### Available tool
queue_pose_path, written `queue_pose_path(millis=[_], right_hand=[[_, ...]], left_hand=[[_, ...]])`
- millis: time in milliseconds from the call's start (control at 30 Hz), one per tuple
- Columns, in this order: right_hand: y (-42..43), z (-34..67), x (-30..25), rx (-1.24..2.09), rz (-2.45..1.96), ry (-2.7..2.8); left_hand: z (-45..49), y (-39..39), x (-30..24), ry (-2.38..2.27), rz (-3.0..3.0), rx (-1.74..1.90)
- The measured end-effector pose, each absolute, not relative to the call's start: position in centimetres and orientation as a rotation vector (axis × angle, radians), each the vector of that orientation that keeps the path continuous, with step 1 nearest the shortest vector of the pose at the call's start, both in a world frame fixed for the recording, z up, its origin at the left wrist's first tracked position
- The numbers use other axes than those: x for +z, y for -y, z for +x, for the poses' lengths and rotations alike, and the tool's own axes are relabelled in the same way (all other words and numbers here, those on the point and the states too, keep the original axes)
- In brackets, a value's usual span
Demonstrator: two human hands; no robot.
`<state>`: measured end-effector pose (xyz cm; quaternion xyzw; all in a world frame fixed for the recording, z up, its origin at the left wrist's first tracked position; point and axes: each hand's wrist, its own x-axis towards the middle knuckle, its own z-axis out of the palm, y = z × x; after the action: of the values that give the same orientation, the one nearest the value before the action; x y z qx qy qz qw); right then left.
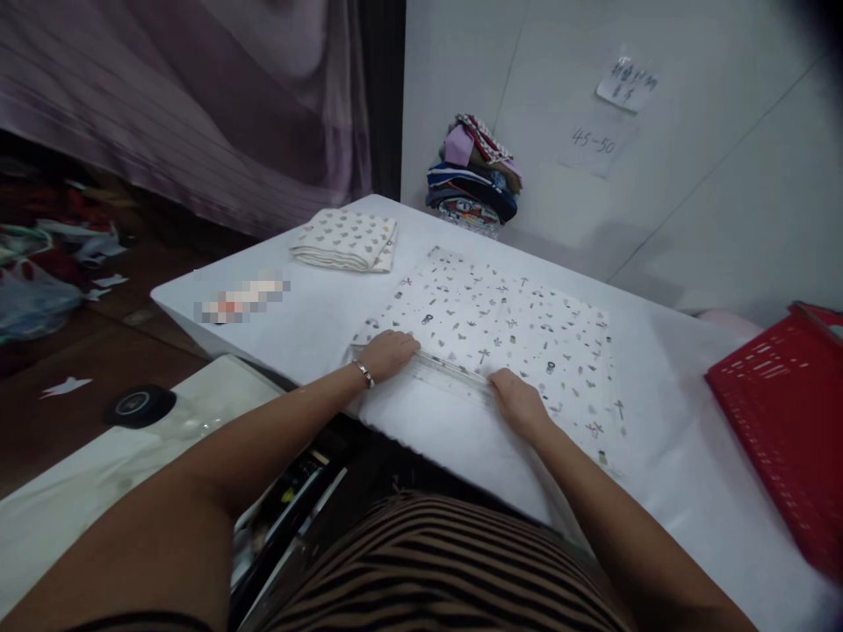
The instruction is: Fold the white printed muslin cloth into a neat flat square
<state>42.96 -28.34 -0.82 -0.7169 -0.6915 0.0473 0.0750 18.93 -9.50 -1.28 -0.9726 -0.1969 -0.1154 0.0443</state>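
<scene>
A white cloth (507,325) printed with small plants and other motifs lies spread flat on the white-covered table (322,333). Its near edge is gathered in a narrow strip between my two hands. My left hand (390,354), with a bracelet at the wrist, is closed on the left part of that edge. Further right along the same edge, my right hand (518,402) pinches the cloth, thumb side toward the left hand. The fingertips of both hands are partly hidden. Beyond my left hand sits a folded cream cloth (346,239) with a small repeated print.
A red plastic basket (777,421) stands at the right. Folded fabrics (471,175) are stacked by the wall at the back. A blurred-out item (241,300) lies at the table's left. A black round object (140,405) rests on a lower pale surface at left. A purple curtain (263,96) hangs behind.
</scene>
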Motion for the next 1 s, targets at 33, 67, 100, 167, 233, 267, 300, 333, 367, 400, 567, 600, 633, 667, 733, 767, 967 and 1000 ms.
queue_pose_path(millis=[33, 67, 100, 167, 233, 267, 300, 333, 367, 400, 567, 600, 633, 667, 733, 767, 967, 1000], right_hand=[[28.4, 43.0, -0.8, 0.181, -2.155, 2.089], [28.3, 43.1, -0.8, 0.223, -2.148, 2.111], [28.2, 43.3, -0.7, 0.256, -2.142, 2.129], [27.7, 43.8, -0.2, 0.233, -2.146, 2.118], [27.2, 44.6, 0.7, 0.060, -2.156, 2.031], [27.0, 44.9, 1.1, -0.051, -2.146, 1.982], [26.9, 45.2, 1.3, -0.143, -2.117, 1.960], [26.9, 45.3, 1.4, -0.198, -2.077, 1.973], [27.1, 45.4, 1.2, -0.214, -2.038, 2.007], [27.4, 45.3, 0.8, -0.199, -2.002, 2.064], [29.2, 43.6, -2.9, -0.143, -1.867, 2.307], [29.3, 43.4, -3.3, -0.162, -1.851, 2.331], [29.3, 43.2, -3.4, -0.179, -1.846, 2.338], [29.2, 43.2, -3.2, -0.190, -1.850, 2.337], [28.7, 43.3, -2.5, -0.206, -1.880, 2.310], [28.4, 43.4, -2.1, -0.217, -1.906, 2.283], [28.6, 43.1, -2.6, -0.253, -1.868, 2.314], [28.7, 43.0, -2.9, -0.254, -1.842, 2.332]], left_hand=[[19.0, 9.6, -1.5, 0.617, -2.976, -0.324], [19.1, 9.5, -1.6, 0.629, -2.977, -0.301], [19.2, 9.4, -1.5, 0.635, -2.978, -0.281], [19.8, 8.6, -0.7, 0.614, -2.966, -0.262], [20.7, 7.6, 1.0, 0.577, -2.914, -0.341], [21.2, 7.0, 1.8, 0.557, -2.877, -0.418], [21.5, 6.6, 2.6, 0.537, -2.837, -0.506], [21.6, 6.4, 3.1, 0.510, -2.805, -0.585], [21.5, 6.3, 3.2, 0.466, -2.790, -0.634], [21.2, 6.5, 3.0, 0.402, -2.798, -0.644], [17.9, 9.1, -1.3, 0.177, -2.916, -0.472], [17.3, 9.5, -1.9, 0.217, -2.914, -0.470], [17.0, 9.8, -2.2, 0.264, -2.905, -0.477], [16.9, 9.9, -2.2, 0.305, -2.895, -0.488], [17.0, 9.9, -1.7, 0.345, -2.872, -0.522], [17.2, 9.8, -1.4, 0.359, -2.858, -0.546], [17.5, 10.1, -1.4, 0.323, -2.821, -0.525], [17.4, 10.2, -1.6, 0.311, -2.826, -0.513]])
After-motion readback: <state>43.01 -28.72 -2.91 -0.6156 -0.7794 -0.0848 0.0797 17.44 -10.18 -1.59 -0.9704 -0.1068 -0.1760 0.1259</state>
